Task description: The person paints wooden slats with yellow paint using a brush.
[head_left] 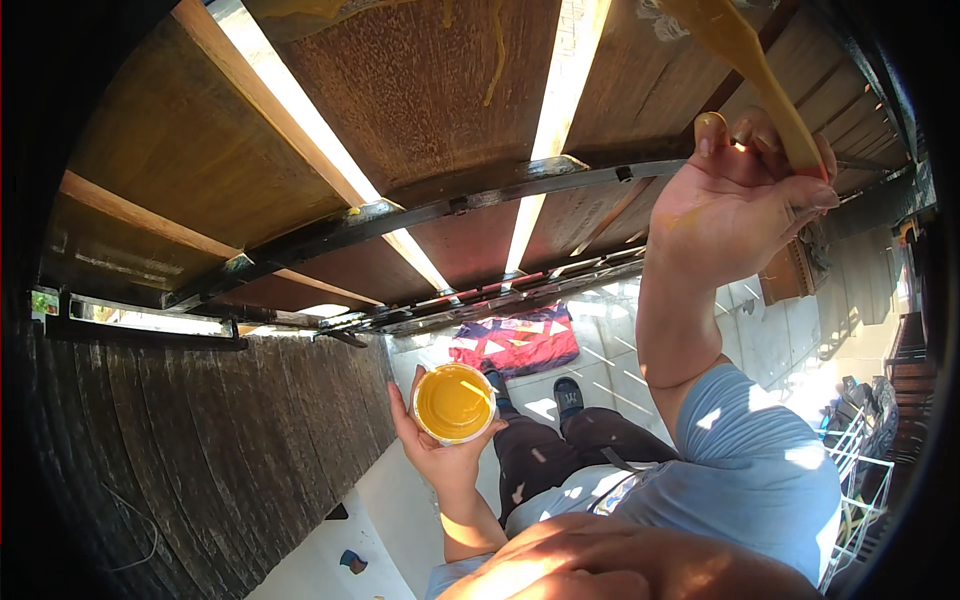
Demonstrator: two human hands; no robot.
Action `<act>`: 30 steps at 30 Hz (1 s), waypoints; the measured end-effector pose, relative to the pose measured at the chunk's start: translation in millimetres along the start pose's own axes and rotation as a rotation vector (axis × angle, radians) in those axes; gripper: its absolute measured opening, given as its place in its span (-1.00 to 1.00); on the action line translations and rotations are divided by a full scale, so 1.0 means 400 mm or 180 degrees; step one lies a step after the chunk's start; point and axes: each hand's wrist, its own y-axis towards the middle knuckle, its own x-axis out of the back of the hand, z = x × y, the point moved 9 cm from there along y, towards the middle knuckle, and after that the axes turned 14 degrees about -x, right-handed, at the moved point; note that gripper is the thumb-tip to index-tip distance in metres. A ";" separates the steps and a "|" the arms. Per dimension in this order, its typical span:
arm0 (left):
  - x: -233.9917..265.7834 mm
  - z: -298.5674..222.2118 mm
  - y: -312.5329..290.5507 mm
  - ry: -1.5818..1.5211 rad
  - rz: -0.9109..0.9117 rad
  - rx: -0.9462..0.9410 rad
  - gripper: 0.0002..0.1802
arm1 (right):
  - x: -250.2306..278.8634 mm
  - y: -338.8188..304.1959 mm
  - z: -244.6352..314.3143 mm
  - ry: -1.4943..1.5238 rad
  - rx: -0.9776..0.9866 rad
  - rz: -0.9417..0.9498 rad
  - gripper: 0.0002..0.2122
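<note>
My left hand [440,455] is wrapped round a small white tub of yellow paint [455,403], held up in front of my body. Its inner wall is coated yellow. Raised at the upper right, my right hand [725,200] grips the narrow end of a flat, yellow-smeared paintbrush [735,45] between thumb and fingers. The brush's far end runs out of the top of the view. Yellow smudges mark the palm and a fingertip. Behind the brush are brown wooden boards [420,100], with yellow drips on one.
A dark metal rail [470,190] crosses the boards, and sunlight comes through their gaps. Dark slatted panelling [200,450] stands at left. On the pale tiled floor lies a red patterned cloth [515,340] beyond my feet. A white wire rack [855,480] is at right.
</note>
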 end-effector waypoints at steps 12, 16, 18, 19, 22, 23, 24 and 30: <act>0.023 -0.008 -0.003 0.0088 0.0124 -0.0015 0.58 | -0.189 -0.119 -0.108 0.0281 -0.0459 0.1063 -0.58; 0.026 0.004 -0.002 0.0094 0.0103 0.0001 0.59 | -0.206 -0.122 -0.120 -0.0344 -0.0354 0.0741 -0.49; 0.030 0.010 -0.002 0.0094 0.0112 -0.0001 0.59 | -0.223 -0.126 -0.120 -0.0540 -0.0285 0.0924 -0.49; 0.032 0.012 -0.002 0.0102 0.0110 -0.0009 0.59 | -0.222 -0.124 -0.125 -0.0547 -0.0282 0.0924 -0.49; 0.031 0.017 -0.001 0.0089 0.0083 0.0057 0.59 | -0.209 -0.117 -0.122 -0.0544 -0.0076 0.0799 -0.51; 0.029 0.017 0.000 0.0085 0.0084 0.0057 0.59 | -0.210 -0.119 -0.110 -0.0647 0.0032 0.0806 -0.51; 0.029 0.017 0.000 0.0098 0.0086 0.0080 0.60 | -0.210 -0.120 -0.101 -0.0750 0.0141 0.0812 -0.51; 0.011 0.010 0.005 0.0116 0.0150 0.0077 0.61 | -0.164 -0.085 -0.099 -0.0048 0.0096 0.0798 -0.58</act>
